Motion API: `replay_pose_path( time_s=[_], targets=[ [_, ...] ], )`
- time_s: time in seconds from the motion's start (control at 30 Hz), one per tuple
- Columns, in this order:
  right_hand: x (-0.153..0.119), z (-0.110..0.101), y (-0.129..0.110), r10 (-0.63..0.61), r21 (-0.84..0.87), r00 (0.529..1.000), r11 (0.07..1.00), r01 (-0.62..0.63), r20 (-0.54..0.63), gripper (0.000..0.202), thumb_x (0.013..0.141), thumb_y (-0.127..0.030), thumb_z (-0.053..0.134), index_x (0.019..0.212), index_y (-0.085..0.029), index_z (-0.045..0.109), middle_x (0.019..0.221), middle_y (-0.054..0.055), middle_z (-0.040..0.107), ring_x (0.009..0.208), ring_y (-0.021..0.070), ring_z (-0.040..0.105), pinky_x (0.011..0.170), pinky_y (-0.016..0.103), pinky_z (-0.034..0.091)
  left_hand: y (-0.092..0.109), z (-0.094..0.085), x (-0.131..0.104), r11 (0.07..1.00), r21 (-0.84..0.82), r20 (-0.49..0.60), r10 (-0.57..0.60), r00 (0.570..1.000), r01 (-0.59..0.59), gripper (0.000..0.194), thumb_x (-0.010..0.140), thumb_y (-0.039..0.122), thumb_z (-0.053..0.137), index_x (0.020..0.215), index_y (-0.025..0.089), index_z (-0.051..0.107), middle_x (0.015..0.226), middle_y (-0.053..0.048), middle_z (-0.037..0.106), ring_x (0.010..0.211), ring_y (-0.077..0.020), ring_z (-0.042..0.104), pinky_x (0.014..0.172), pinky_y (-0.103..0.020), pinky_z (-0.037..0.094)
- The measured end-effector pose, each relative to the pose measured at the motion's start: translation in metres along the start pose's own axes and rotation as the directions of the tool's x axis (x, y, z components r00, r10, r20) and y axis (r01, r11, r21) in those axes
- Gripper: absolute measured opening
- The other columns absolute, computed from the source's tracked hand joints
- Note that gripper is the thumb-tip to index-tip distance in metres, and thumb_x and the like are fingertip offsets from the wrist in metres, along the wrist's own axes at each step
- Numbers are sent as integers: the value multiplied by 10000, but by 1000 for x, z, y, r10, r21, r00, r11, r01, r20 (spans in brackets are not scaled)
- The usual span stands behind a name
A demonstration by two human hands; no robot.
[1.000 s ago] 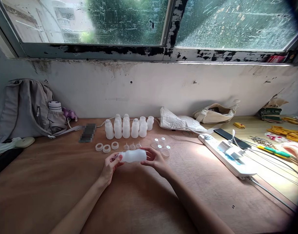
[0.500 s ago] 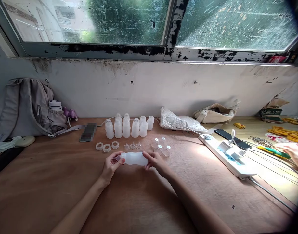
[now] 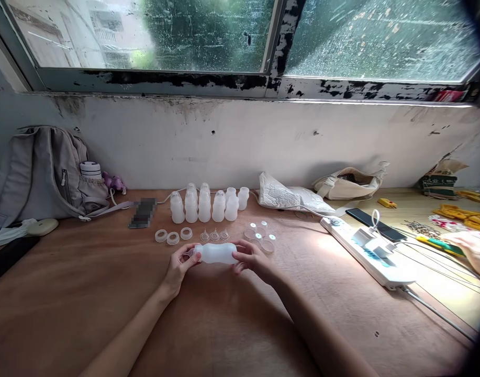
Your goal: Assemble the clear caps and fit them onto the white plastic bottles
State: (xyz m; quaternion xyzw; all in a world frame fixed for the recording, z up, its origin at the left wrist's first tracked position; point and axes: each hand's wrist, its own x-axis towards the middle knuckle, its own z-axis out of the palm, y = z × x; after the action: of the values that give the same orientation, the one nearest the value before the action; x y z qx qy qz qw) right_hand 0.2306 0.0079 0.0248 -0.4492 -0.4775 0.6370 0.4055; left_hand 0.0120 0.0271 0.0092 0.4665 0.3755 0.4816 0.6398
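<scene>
A frosted white baby bottle [image 3: 216, 253] lies sideways in the air between my hands, its nipple end to the left. My left hand [image 3: 178, 268] is closed around the collar and nipple. At the other end, my right hand [image 3: 250, 257] grips the bottle's base between thumb and fingers. Just beyond them on the table are white collar rings [image 3: 172, 238], clear nipples [image 3: 214, 235] and several clear round discs [image 3: 267, 245] with white centres. Behind these stand several frosted bottles [image 3: 204, 204], some with domed caps and some open-topped.
A grey backpack [image 3: 47, 173] leans at the left by a blurred dark object [image 3: 143, 213]. Towards the right lie a white padded packet [image 3: 290, 195], a beige bag [image 3: 347, 182], a phone [image 3: 375, 224] and a power strip [image 3: 365, 254] with cables. Another person's hand [image 3: 473, 248] shows at the right edge.
My right hand's fingers have shifted their grip on the bottle's base, and that end has risen slightly. My left hand stays on the collar end.
</scene>
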Motion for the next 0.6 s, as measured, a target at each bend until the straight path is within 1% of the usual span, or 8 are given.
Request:
replay_pose_path(
  time_s=[0.07,0.13,0.17,0.23,0.3,0.37,0.47,0.6],
  targets=[
    [4,0,5,134,-73,989,988,-138,-60,449,756,-543,456,831,-113,562,593,49,600,416,103,552,332,176,411,1,0,0,1000,-5,17,-4,1000,4,323,650,278,674,940,148,613,872,-45,608,806,-148,540,722,-240,454],
    [5,1,6,173,-107,979,977,-185,-108,559,782,-605,317,816,-109,573,627,79,614,402,105,546,280,169,372,0,0,0,999,-31,17,-20,1000,21,323,657,277,669,947,148,612,878,-47,607,818,-149,538,731,-243,453],
    [4,1,6,134,-103,985,984,-145,-109,532,785,-591,336,882,-125,573,738,95,631,472,114,577,306,171,404,0,0,1,998,-46,10,-30,1000,30,320,661,278,665,948,147,611,880,-48,605,819,-149,539,733,-247,454],
    [2,2,3,-7,-69,998,998,3,-60,417,753,-490,501,1051,-199,524,991,85,595,696,136,613,448,186,495,-2,-1,2,997,-67,-8,-45,999,44,312,667,278,660,943,141,611,884,-54,603,815,-148,541,735,-252,456],
    [-1,2,-1,-109,-38,994,993,110,16,490,690,-360,631,1138,-253,466,1085,60,545,827,145,594,578,209,523,-4,-3,3,996,-76,-14,-53,998,52,308,670,278,658,940,136,613,899,-62,605,811,-147,544,733,-255,457],
    [-2,2,-2,-72,-47,995,996,75,63,477,699,-354,620,1136,-233,471,997,60,567,709,131,612,517,209,515,-5,-4,4,995,-83,-11,-62,998,61,315,667,282,661,942,134,616,905,-68,609,805,-147,547,727,-252,459],
    [-1,4,1,6,-94,1000,996,-5,14,429,776,-455,478,1123,-202,477,874,57,571,520,104,585,346,184,436,-4,-3,4,992,-94,-8,-83,997,82,328,661,295,664,944,136,620,888,-66,620,798,-149,556,730,-255,460],
    [1,11,5,-133,-157,991,979,132,1,480,680,-400,622,1096,-220,467,880,33,567,675,136,594,429,191,473,-2,-1,3,990,-79,-13,-114,993,113,343,647,333,667,930,142,629,913,-69,630,826,-171,566,735,-269,465]
  ],
)
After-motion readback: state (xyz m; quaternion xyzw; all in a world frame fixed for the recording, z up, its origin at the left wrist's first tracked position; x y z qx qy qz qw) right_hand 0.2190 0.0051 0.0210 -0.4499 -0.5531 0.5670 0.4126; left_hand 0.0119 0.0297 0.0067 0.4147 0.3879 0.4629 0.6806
